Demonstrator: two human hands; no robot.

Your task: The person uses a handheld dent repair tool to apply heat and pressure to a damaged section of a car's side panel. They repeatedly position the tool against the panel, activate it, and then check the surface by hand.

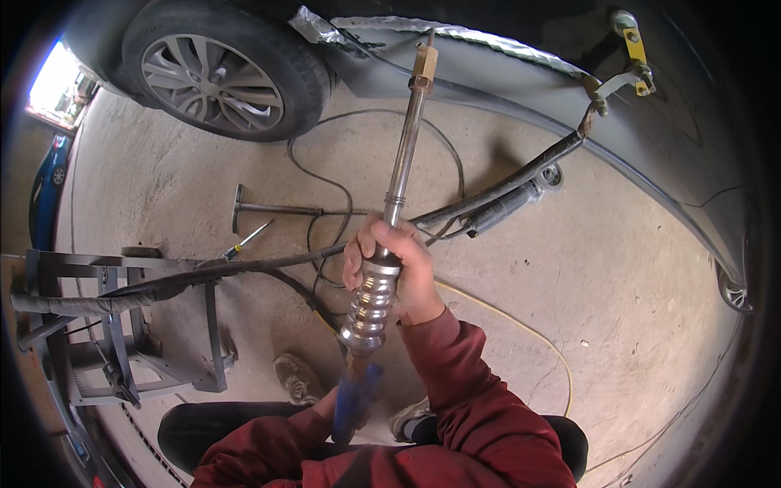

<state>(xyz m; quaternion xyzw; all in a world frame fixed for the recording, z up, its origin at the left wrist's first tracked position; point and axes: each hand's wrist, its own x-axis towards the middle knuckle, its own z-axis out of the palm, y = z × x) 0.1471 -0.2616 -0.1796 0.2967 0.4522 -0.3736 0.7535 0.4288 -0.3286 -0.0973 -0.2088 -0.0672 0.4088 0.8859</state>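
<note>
My right hand (407, 268) grips a long steel slide-hammer shaft (405, 146) at the top of its ribbed chrome weight (368, 305). My left hand (324, 411), low in the view and partly hidden, is closed on the tool's blue handle (353, 403). The tool's brass-coloured hexagonal end (422, 65) points up at a bare silver strip (508, 49) along the dark car's lower body; its thin tip appears to touch it. A yellow linkage plate (635, 50) is fixed to the panel at upper right, joined to a thick black cable (529, 167).
A car wheel (213, 85) stands at upper left. A metal frame cart (122, 317) is at left, a blue car (50, 183) beyond it. A T-shaped bar (277, 209), screwdriver (249, 239), black cylinder (500, 211) and yellow hose (521, 321) lie on the concrete floor (146, 195).
</note>
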